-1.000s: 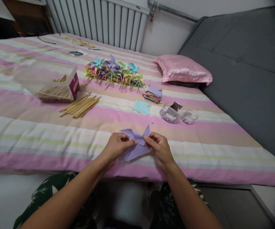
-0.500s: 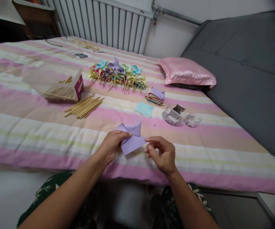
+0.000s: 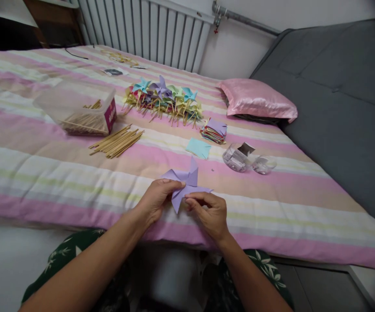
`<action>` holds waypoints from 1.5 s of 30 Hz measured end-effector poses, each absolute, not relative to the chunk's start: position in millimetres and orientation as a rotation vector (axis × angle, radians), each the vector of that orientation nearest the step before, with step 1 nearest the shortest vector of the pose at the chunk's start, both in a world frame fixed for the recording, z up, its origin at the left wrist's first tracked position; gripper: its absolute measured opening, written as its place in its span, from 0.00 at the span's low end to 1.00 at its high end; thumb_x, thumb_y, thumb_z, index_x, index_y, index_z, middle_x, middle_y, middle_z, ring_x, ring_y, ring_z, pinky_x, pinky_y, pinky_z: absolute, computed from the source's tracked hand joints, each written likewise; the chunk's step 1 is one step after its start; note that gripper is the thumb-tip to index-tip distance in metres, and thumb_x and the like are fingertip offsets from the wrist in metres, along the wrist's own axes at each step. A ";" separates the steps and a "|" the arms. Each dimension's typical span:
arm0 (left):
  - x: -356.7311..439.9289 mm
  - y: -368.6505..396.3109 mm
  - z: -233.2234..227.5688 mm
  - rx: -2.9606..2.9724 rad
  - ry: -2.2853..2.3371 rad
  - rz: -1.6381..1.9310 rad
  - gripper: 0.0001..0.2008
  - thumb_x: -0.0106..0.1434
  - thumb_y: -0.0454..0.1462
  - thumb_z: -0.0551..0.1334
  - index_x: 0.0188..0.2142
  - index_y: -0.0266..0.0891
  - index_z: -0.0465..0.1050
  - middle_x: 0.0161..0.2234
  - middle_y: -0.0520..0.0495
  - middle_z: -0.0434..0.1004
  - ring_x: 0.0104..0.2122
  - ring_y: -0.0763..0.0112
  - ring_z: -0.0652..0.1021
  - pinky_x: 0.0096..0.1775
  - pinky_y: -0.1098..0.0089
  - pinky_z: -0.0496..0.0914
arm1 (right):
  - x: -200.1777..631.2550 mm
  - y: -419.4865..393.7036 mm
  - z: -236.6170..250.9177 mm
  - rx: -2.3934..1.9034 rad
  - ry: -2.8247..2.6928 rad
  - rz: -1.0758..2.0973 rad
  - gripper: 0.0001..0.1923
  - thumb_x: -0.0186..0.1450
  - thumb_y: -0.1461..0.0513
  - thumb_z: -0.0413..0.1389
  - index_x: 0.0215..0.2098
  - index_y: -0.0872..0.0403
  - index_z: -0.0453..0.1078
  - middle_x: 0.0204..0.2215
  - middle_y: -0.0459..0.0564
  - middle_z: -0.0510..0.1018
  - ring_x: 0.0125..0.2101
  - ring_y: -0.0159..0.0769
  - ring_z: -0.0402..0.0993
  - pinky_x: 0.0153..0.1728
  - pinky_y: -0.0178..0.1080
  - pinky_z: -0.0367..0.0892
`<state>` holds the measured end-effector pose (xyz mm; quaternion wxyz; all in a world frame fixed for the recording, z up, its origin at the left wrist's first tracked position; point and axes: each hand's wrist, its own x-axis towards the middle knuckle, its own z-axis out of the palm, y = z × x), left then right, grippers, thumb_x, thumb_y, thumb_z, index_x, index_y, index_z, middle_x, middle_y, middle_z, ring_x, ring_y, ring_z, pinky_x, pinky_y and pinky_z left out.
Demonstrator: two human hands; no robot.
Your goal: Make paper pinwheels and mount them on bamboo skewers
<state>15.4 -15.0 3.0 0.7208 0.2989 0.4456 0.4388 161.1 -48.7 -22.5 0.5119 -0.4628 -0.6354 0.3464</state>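
A purple paper pinwheel (image 3: 192, 175) is held above the near edge of the bed, its blades folded in toward the middle. My left hand (image 3: 158, 197) pinches it near the centre, thumb on top. With thumb and forefinger, my right hand (image 3: 209, 211) grips a lower edge of the same paper. Beyond the hands lie a light blue paper square (image 3: 199, 148) with slits at its corners and a stack of coloured paper squares (image 3: 213, 131). Several finished pinwheels (image 3: 163, 97) on sticks are heaped farther back.
Loose wooden sticks (image 3: 117, 142) lie left of centre beside a clear plastic box (image 3: 73, 102) holding more sticks. To the right stand a small clear container (image 3: 236, 158) and its lid (image 3: 263, 164). A pink pillow (image 3: 259, 102) rests by the grey headboard (image 3: 333, 86).
My right hand has moved left and folded a flap of the purple paper toward the centre. The paper now shows more pinwheel blades. My left hand keeps its hold.
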 end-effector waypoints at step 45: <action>29.4 -21.3 -0.6 1.001 1.252 1.115 0.11 0.44 0.39 0.66 0.14 0.35 0.69 0.13 0.55 0.62 0.17 0.79 0.62 0.21 0.74 0.54 | 156.9 -40.4 -23.5 -1.331 -1.391 0.684 0.11 0.58 0.55 0.56 0.25 0.54 0.72 0.31 0.49 0.69 0.27 0.30 0.68 0.26 0.33 0.65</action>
